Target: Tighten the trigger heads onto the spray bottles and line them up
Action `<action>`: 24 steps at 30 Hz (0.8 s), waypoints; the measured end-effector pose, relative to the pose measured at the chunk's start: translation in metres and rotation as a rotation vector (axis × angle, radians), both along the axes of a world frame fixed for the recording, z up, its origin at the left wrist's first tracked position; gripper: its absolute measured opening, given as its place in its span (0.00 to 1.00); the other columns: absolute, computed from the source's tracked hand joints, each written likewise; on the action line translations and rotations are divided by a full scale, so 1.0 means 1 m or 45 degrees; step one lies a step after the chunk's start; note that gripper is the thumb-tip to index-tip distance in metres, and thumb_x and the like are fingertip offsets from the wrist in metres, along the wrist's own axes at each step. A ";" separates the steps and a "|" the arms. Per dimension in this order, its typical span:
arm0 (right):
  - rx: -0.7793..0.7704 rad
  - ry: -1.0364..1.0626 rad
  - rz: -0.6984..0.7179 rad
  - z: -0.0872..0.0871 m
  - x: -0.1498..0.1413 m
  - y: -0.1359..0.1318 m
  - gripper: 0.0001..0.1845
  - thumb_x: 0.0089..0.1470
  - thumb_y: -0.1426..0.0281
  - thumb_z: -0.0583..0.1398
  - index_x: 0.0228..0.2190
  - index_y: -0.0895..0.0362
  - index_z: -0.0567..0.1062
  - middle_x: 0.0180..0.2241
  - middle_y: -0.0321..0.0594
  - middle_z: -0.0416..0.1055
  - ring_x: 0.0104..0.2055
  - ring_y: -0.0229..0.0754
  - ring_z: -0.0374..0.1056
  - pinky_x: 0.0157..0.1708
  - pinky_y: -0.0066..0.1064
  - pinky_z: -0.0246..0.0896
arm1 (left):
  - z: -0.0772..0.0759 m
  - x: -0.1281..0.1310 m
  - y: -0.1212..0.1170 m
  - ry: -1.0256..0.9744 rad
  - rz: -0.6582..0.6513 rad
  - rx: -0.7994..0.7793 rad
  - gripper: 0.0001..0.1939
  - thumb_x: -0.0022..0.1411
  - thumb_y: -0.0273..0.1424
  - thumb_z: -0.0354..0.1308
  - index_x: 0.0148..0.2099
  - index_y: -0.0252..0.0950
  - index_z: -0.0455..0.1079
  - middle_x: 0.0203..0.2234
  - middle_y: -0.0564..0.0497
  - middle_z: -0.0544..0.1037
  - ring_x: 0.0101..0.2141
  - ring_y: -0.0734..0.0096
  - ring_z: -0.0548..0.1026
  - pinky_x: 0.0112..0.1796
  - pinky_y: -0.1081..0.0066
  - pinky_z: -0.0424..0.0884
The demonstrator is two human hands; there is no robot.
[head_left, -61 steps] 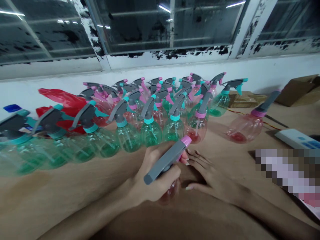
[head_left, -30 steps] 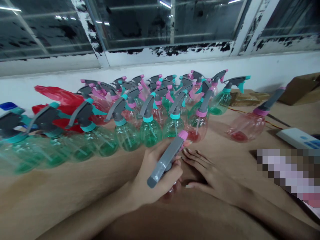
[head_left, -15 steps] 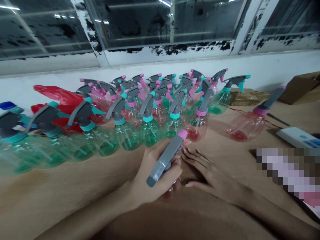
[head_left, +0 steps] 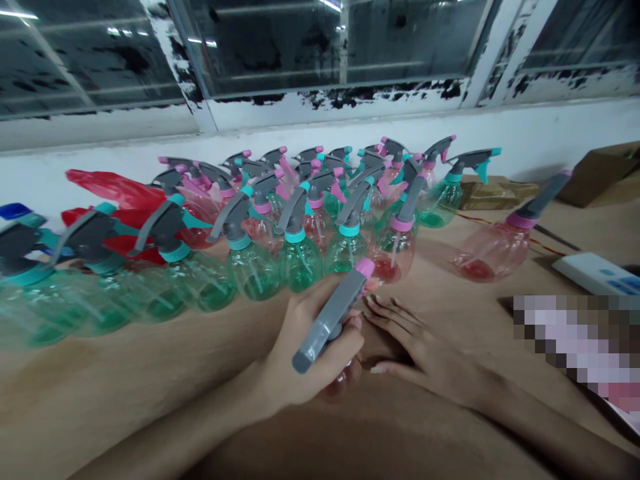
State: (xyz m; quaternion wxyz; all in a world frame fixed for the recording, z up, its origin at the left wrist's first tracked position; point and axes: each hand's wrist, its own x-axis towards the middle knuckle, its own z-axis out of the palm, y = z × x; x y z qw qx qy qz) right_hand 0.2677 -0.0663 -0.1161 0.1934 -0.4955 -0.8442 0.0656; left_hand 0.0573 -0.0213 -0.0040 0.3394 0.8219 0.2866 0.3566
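Observation:
My left hand (head_left: pixel 305 340) is closed around a pink spray bottle (head_left: pixel 333 317) with a grey trigger head and a pink nozzle tip that points away to the right. The fingers and spray head hide most of its body. Just right of it, my right hand (head_left: pixel 407 337) lies on the table with its fingers stretched out, holding nothing. Beyond both hands stands a front row of spray bottles; a green one (head_left: pixel 300 267) and a pink one (head_left: pixel 393 257) are nearest. Another pink spray bottle (head_left: pixel 495 250) stands apart at the right.
Several more green and pink bottles crowd toward the wall. A red plastic bag (head_left: pixel 115 193) lies behind the left ones. At the right are cardboard boxes (head_left: pixel 600 177), thin wires, a white device (head_left: pixel 595 273) and a pixelated flat item (head_left: pixel 575 353).

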 end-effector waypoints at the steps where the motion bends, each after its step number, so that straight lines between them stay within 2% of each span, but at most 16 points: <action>1: -0.003 -0.001 0.001 0.000 0.000 0.000 0.39 0.54 0.54 0.55 0.60 0.56 0.49 0.62 0.46 0.50 0.63 0.48 0.44 0.59 0.50 0.47 | 0.000 0.000 0.000 -0.009 -0.001 -0.001 0.08 0.48 0.24 0.49 0.33 0.38 0.64 0.25 0.54 0.67 0.25 0.72 0.68 0.24 0.73 0.67; 9: 0.010 0.037 0.004 -0.003 0.001 0.001 0.39 0.53 0.54 0.55 0.60 0.55 0.50 0.62 0.46 0.50 0.63 0.49 0.45 0.59 0.51 0.47 | -0.001 0.000 0.000 -0.067 -0.014 0.029 0.07 0.48 0.22 0.50 0.31 0.37 0.63 0.23 0.56 0.66 0.22 0.74 0.67 0.23 0.74 0.66; 15: 0.023 0.024 0.000 -0.002 0.000 0.000 0.39 0.53 0.54 0.55 0.60 0.56 0.50 0.62 0.46 0.51 0.63 0.48 0.45 0.59 0.49 0.45 | 0.000 0.001 -0.002 -0.091 -0.030 0.019 0.11 0.49 0.21 0.50 0.36 0.38 0.66 0.25 0.55 0.68 0.22 0.75 0.67 0.23 0.74 0.65; 24: 0.015 0.006 -0.005 -0.002 0.001 0.000 0.39 0.53 0.54 0.55 0.60 0.57 0.50 0.62 0.46 0.50 0.63 0.48 0.44 0.60 0.49 0.45 | -0.003 -0.001 0.002 -0.031 -0.027 0.083 0.09 0.51 0.22 0.50 0.35 0.38 0.64 0.25 0.54 0.69 0.26 0.71 0.69 0.29 0.70 0.68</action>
